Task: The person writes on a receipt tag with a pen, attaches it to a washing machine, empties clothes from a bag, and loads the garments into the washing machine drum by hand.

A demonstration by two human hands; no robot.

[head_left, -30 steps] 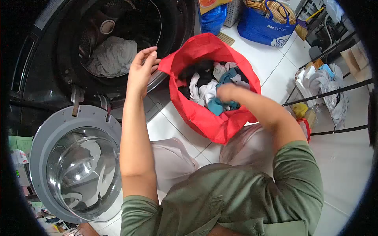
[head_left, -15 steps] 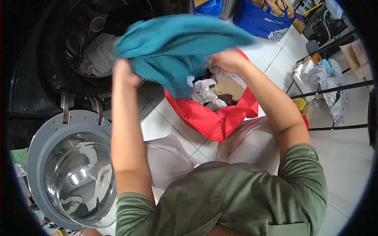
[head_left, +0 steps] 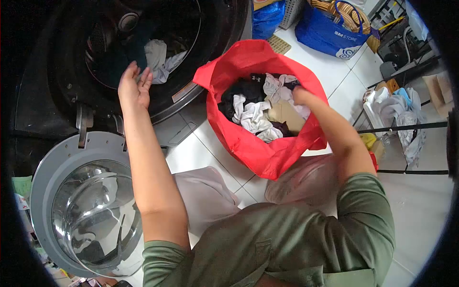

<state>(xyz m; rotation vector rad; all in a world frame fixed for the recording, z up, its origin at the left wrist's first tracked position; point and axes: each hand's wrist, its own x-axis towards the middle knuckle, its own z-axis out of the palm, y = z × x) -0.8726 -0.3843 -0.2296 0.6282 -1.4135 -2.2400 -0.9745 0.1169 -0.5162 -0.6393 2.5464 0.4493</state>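
The white tiled floor [head_left: 317,61] carries 1 red bag [head_left: 267,159] and 1 blue "SM STORE" bag [head_left: 319,36].

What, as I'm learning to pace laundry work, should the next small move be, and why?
Probably close the right hand on the pale cloth beside it and lift: that hand is inside the red bag among the clothes, while the left hand, open and apparently empty, waits at the mouth of the washer.

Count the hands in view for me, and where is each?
2: the left hand is in front of the washer; the right hand, partly hidden, is inside the red bag, among the clothes.
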